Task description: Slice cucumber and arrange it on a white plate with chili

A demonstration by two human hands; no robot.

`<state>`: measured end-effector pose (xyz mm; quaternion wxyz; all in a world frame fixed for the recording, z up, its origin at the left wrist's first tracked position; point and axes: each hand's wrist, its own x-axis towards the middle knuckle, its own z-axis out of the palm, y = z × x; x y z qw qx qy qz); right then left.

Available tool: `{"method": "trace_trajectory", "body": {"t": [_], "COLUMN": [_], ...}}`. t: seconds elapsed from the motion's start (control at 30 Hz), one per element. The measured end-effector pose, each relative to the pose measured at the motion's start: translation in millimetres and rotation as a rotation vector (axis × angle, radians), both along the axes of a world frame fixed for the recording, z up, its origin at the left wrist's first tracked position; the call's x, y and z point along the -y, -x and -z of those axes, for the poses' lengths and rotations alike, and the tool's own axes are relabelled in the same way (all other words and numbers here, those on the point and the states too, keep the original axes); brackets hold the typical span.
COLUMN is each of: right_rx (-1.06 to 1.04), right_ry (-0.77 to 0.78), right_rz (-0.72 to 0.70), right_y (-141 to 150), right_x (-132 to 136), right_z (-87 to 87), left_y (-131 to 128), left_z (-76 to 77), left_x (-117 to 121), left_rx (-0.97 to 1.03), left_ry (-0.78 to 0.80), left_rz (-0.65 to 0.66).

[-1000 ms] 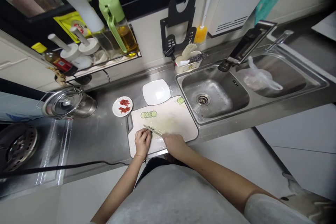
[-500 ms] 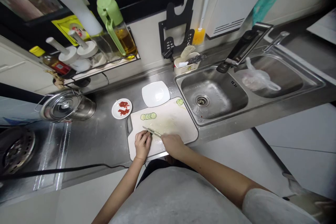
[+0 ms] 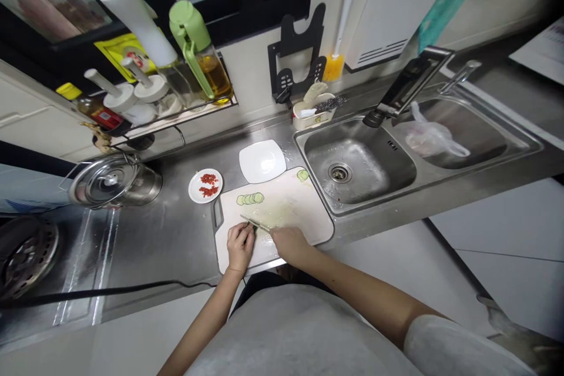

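On a white cutting board (image 3: 304, 211), my right hand (image 3: 288, 245) is wrapped round the handle of a knife (image 3: 259, 225), whose blade points up and left. My left hand (image 3: 240, 245) has its fingers curled down at the blade, over a small dark green piece of cucumber (image 3: 254, 228) that is mostly hidden. Beyond the blade lies a row of overlapping cucumber slices (image 3: 250, 198). A few more slices (image 3: 302, 175) rest at the board's far right corner.
Behind the board sits a white plate (image 3: 262, 161); a smaller plate (image 3: 192, 187) with chopped red bits (image 3: 208, 184) stands left. The sink (image 3: 361, 158) borders the board's right. A lidded steel pot (image 3: 147, 185) and a black cord (image 3: 132, 289) are further left.
The whole view has shifted slightly downward in the picture. Both hands and the knife stay at nearly the same spot on the board, and the slices look the same.
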<state>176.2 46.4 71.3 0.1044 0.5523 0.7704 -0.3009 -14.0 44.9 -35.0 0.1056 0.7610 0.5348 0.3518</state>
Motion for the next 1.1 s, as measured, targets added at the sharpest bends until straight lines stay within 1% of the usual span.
{"method": "trace_trajectory", "body": {"t": [0.23,0.53,0.83,1.1], "right_rx": [0.015,0.024,0.035,0.012], "right_ry": [0.021,0.024,0.014,0.023], "right_rz": [-0.002,-0.008,-0.022,-0.002], "right_y": [-3,-3,-3,-4], "right_x": [0,-2,-2,-4], "right_z": [-0.8,5.7,7.6,14.7], "left_y": [1,0,0,0], "left_z": [1.6,1.2,-0.1,-0.8], "left_x": [-1,-2,-2,-1], "left_rx": [0.005,0.011,0.01,0.004], "left_ry": [-0.003,-0.01,-0.003,0.023], "left_rz": [0.004,0.003,0.004,-0.006]}}
